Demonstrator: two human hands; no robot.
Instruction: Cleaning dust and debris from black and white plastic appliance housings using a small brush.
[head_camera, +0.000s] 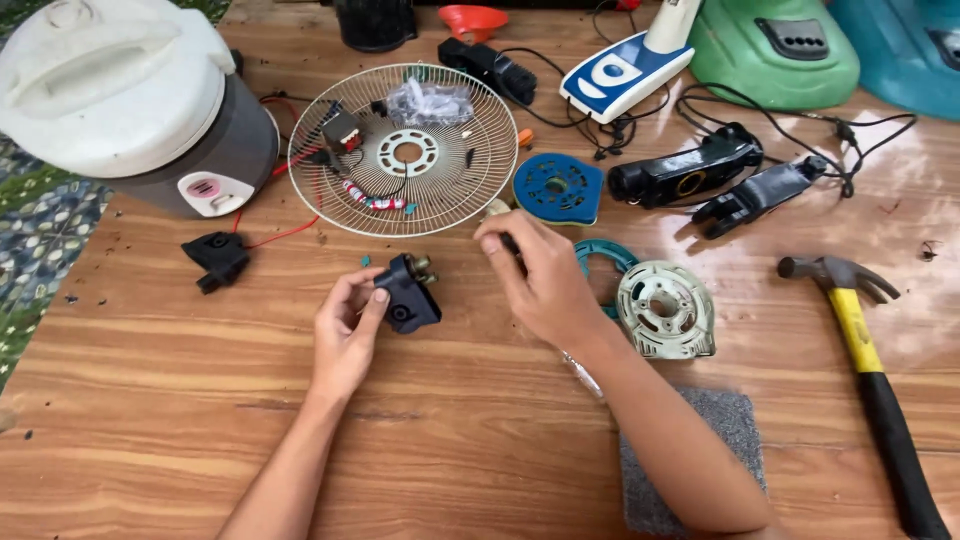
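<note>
Black plastic part (408, 293) with brass terminals: resting on the wooden bench (450, 440), just below the lower rim of the wire fan guard (403, 150). Left hand (345, 330): closed on the lower left side of the black part, thumb pressed on its face, fingers curled behind. Right hand (540, 275): just right of the black part, not touching it, fingers bunched around a small dark item at the fingertips; item mostly covered, kind not determinable.

Relative to the fan guard:
- Inside it: small transformer, red wires, clear plastic bag, white centre ring.
- To its left: rice cooker (130, 100), white lid, grey body, cut off at the upper edge.
- Below left: small black plug piece (217, 258) on a red wire.
- To its right: blue round plate (558, 187); further right, two black handle shells (720, 180) with black cable.
- Below right: teal ring (606, 258), partly hidden by the right hand; white round housing (667, 308) just beside that ring.
- Above right: blue and white iron (625, 65), upper part out of view.
- Far right: hammer (865, 350), yellow and black handle, end cut off at the lower edge.

Grey pad (700, 450): partly covered by the right forearm. Thin clear item under the right wrist: hard to make out. Green and teal covers at the top right: cut off by the frame.
</note>
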